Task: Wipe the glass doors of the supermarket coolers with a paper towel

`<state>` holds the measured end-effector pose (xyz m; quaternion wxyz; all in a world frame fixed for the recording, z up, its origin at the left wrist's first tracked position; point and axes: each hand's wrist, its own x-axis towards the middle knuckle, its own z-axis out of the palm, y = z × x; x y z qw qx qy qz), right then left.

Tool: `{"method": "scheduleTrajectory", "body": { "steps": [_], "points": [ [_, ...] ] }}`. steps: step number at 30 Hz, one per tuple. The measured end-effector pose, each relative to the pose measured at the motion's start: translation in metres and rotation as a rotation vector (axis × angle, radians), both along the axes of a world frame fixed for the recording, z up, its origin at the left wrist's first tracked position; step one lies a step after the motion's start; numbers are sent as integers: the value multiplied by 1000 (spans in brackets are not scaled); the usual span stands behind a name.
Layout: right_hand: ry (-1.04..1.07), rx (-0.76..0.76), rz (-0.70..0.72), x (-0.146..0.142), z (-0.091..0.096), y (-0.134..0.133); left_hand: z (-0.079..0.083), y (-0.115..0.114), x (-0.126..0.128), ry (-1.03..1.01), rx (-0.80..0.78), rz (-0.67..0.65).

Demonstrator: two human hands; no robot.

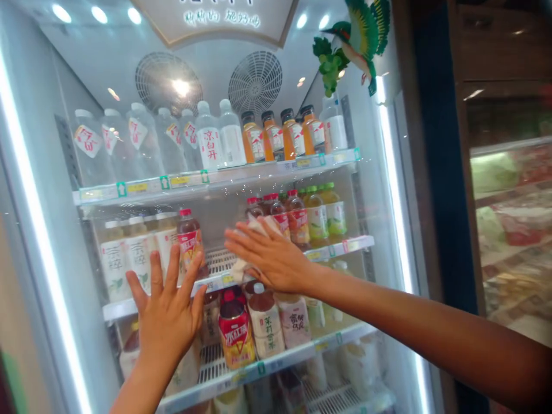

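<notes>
I face the glass door (379, 207) of a lit drinks fridge. My left hand (166, 313) lies flat on the glass at lower left, fingers spread wide, with nothing in it. My right hand (271, 259) reaches in from the right and presses a white cloth (238, 268) against the glass at mid height. Its fingers are stretched out close together over the cloth, whose edges show above and below them. Behind the glass near both hands stand red-capped tea bottles (190, 241) on the middle shelf (345, 247).
The top shelf (215, 177) holds clear water bottles (209, 141) and orange juice bottles (293, 135). A lower shelf carries a red-labelled bottle (235, 336) and pale ones. A bird decoration (357, 40) hangs at the fridge's upper right. Another display case (513, 230) stands to the right.
</notes>
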<state>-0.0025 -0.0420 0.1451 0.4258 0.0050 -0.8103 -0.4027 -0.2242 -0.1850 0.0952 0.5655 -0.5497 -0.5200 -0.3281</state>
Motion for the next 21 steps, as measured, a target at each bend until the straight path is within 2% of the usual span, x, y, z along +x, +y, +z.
{"method": "scheduleTrajectory", "body": {
  "steps": [3,7,8,11,13,16,17,21],
  "points": [
    [131,-76,-42,-15,4,-11,0,-7,-11,28,-9,-3],
    [-109,-11,-62,-32,11,-26,3,-19,-21,67,-20,-27],
    [-93,-25,-85,-35,14,-29,4,-23,-24,63,-21,-29],
    [134,-124,-145,-46,19,-37,5,-33,-35,43,-26,-37],
    [144,-111,-127,-54,12,-43,4,-38,-43,48,-32,-40],
    [-98,11,-67,-67,-9,-56,-4,-47,-55,50,-51,-59],
    [-121,18,-70,-71,-15,-60,-7,-50,-59,37,-63,-73],
    [170,-136,-186,-88,-34,-74,-19,-61,-72,-43,-101,-118]
  ]
}}
